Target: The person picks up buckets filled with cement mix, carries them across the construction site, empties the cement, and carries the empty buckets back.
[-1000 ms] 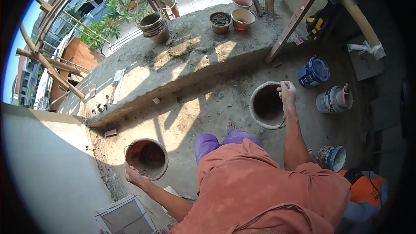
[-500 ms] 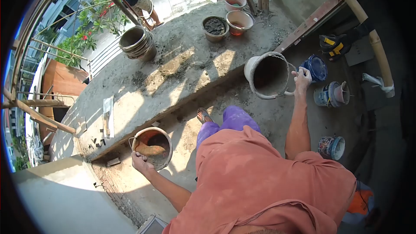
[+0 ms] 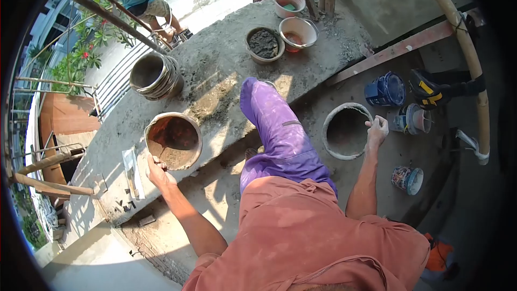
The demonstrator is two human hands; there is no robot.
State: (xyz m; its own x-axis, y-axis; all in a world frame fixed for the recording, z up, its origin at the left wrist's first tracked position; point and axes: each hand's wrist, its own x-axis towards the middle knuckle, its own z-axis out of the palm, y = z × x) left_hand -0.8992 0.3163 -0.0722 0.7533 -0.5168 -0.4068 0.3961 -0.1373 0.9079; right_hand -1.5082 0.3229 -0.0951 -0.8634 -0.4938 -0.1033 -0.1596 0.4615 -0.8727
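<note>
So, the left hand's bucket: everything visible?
The bucket is round, seemingly plastic, with a pale, rough rim and a reddish inside, dark and smeared greyish. Its open mouth faces the camera. The left hand holds it at the near side, probably by its handle. It overlaps the ledge in view; contact is unclear.

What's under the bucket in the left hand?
The grey ledge shows around the bucket held by the left hand. The bucket hides whatever lies directly beneath, and whether it touches the ledge cannot be told.
</note>
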